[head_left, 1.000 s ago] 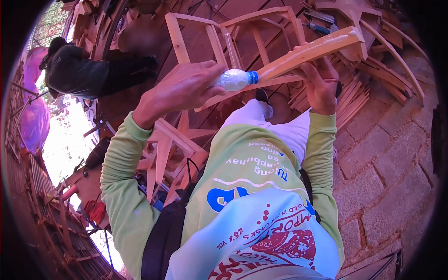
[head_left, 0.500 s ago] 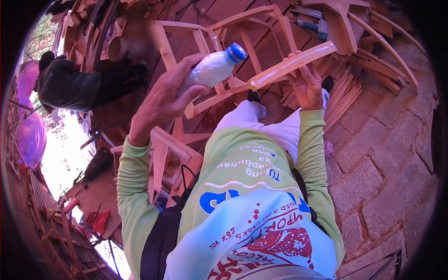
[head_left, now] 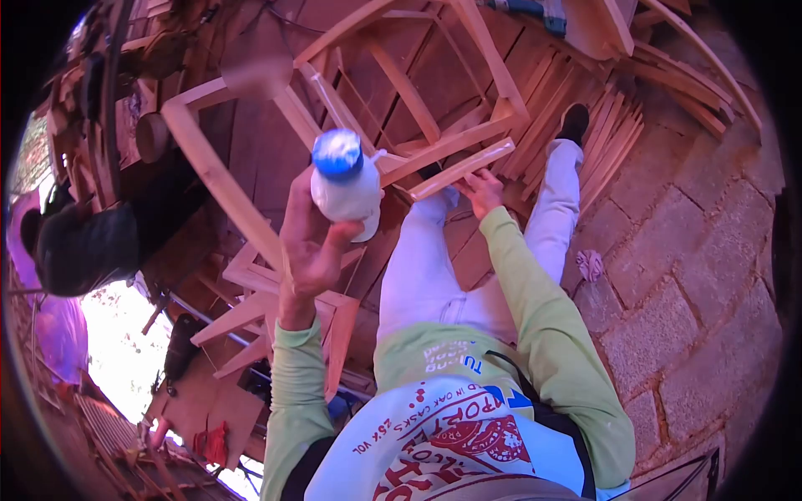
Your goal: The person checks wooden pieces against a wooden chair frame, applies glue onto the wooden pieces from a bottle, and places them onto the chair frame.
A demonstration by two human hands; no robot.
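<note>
My left hand (head_left: 311,246) is wrapped round a white plastic bottle (head_left: 351,200) with a blue top, tilted toward the camera. White stuff shows on the cap. My right hand (head_left: 483,191) grips a short wooden piece (head_left: 461,169) from below; a white streak runs along its upper face. The piece is beside the lower rail of a wooden frame (head_left: 455,146), above my feet. Whether it touches the rail I cannot tell.
Another angular wooden frame (head_left: 219,179) stands at the left. Stacked wood strips (head_left: 614,142) lie by my right shoe, near a power tool (head_left: 553,17). Paving blocks (head_left: 660,326) cover the right side. A person in dark clothes (head_left: 88,250) is at far left.
My left hand has tipped the bottle upright and moved it away from the wooden piece. My right hand has lowered the piece toward the frame. The view has shifted, bringing the frames closer.
</note>
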